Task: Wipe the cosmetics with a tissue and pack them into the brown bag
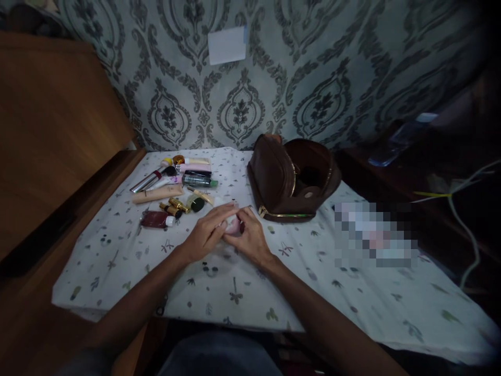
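Note:
My left hand and my right hand meet over the middle of the cloth-covered table. Between them is a small pink item with something white, like a wipe or tissue, against it. The fingers of my right hand wrap round the pink item, while those of my left hand press the white piece; both are partly hidden. Left of my hands lie several cosmetics, among them a dark red bottle with a white cap, a beige tube, a green-capped bottle and a round dark-lidded jar.
An open brown zipped bag stands behind my right hand. A blurred-out flat object lies at the right. Beyond the table's right side are a clear bottle and a cable. A wooden cabinet borders the left.

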`<state>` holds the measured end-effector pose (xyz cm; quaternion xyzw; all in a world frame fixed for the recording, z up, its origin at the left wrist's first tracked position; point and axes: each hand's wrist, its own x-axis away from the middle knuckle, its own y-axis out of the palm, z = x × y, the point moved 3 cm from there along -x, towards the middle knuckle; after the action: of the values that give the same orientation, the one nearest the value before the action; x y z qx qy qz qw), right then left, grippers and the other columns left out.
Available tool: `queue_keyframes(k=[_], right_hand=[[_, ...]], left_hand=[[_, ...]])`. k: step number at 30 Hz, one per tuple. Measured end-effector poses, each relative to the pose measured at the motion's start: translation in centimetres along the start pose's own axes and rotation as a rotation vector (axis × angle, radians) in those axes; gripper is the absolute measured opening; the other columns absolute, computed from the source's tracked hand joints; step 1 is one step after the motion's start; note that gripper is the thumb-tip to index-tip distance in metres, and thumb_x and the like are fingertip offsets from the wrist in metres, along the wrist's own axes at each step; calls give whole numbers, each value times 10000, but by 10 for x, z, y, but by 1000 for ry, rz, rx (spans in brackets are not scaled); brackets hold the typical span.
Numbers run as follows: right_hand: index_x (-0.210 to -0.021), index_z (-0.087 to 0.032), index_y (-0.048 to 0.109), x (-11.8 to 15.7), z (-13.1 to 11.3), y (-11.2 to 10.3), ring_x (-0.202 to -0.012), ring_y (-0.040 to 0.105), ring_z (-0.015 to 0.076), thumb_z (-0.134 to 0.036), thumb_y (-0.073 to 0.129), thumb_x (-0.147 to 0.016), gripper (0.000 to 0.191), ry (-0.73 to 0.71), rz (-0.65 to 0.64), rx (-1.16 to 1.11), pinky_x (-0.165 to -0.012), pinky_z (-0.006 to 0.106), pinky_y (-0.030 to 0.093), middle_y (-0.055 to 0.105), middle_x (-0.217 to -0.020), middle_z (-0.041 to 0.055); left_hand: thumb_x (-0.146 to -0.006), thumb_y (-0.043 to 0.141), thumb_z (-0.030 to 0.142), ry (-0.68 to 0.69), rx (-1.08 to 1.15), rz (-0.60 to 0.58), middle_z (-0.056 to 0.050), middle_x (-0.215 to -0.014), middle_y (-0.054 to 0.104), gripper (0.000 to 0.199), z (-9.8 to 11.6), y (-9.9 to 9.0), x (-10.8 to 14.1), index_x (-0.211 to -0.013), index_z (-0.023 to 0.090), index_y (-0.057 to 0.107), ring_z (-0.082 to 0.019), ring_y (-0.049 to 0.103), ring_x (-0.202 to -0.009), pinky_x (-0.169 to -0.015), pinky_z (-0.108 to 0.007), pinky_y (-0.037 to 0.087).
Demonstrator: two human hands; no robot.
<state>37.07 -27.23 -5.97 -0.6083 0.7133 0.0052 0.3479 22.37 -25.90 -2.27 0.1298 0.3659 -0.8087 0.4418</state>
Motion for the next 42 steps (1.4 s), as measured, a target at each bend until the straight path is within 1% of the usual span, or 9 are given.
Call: queue_keyframes(k=[8, 15, 19, 24, 29, 32, 35, 38, 42], right_hand=[[-893, -202, 578, -4, 7, -8, -752, 527, 176, -397, 717, -655, 338, 270, 99, -227, -691, 287, 440, 592, -811, -2], [-917, -210, 556, 2, 2, -5, -783, 568, 205, -273, 669, -624, 320, 163, 21, -117, -731, 321, 477, 630, -858, 15], [-879, -210, 550, 5, -2, -2, -778, 564, 199, -270, 667, -652, 262, 91, -28, -113, -733, 323, 492, 625, -852, 16], [-1002, -205, 572, 4, 4, 3, -806, 583, 199, -313, 715, -640, 404, 174, -11, -239, -757, 333, 512, 658, -927, 14], [-1180, -210, 578, -1, 11, 6, -1147, 581, 243, -338, 797, -607, 627, 214, 68, -522, -1040, 383, 443, 634, -1227, 66], [-1265, -224, 561, -1, 11, 7, -1148, 598, 240, -376, 843, -574, 762, 339, 14, -701, -1022, 379, 474, 619, -1289, 75], [-1257, -240, 575, 0, 5, 5, -1144, 609, 236, -421, 830, -607, 722, 419, -20, -880, -1001, 375, 499, 623, -1304, 70], [-1195, -242, 603, 0, 0, 3, -1103, 629, 232, -447, 800, -655, 611, 450, -50, -999, -949, 363, 527, 661, -1234, 68], [-1082, -243, 609, 0, 6, 5, -853, 660, 184, -443, 840, -609, 563, 508, -52, -968, -793, 300, 547, 713, -955, 18]], left_hand=[[-995, 445, 247, 64, -195, 89, -117, -1399, 585, 417, -6, 2, 6, -1406, 213, 505, -216, 529, -1319, -1121, -409, 424], [-989, 406, 143, 290, -287, -29, -117, -1411, 575, 445, 8, 15, 10, -1421, 221, 482, -217, 472, -1373, -1125, -434, 431], [-998, 396, 166, 222, -304, -60, -123, -1417, 568, 432, 9, 13, 6, -1416, 220, 487, -216, 485, -1363, -1128, -440, 422], [-998, 414, 239, 122, -213, -32, -123, -1454, 529, 446, 7, 11, 2, -1443, 215, 452, -232, 466, -1376, -1151, -444, 386], [-999, 429, 288, 64, -253, 58, -125, -1447, 532, 435, -1, 12, 3, -1423, 201, 469, -222, 465, -1372, -1160, -423, 363], [-999, 430, 349, -24, -224, 113, -136, -1455, 519, 463, -8, 10, 3, -1426, 175, 458, -227, 464, -1368, -1155, -399, 352], [-1006, 385, 414, -178, -161, 171, -144, -1429, 542, 494, -15, 6, 3, -1418, 152, 459, -241, 500, -1328, -1126, -393, 371], [-1009, 352, 443, -270, -95, 216, -141, -1386, 580, 504, -19, 2, 3, -1388, 142, 492, -248, 528, -1291, -1101, -386, 388], [-1005, 349, 463, -291, -79, 237, -137, -1352, 605, 512, -20, 1, 4, -1351, 130, 528, -255, 546, -1271, -1089, -383, 403]])
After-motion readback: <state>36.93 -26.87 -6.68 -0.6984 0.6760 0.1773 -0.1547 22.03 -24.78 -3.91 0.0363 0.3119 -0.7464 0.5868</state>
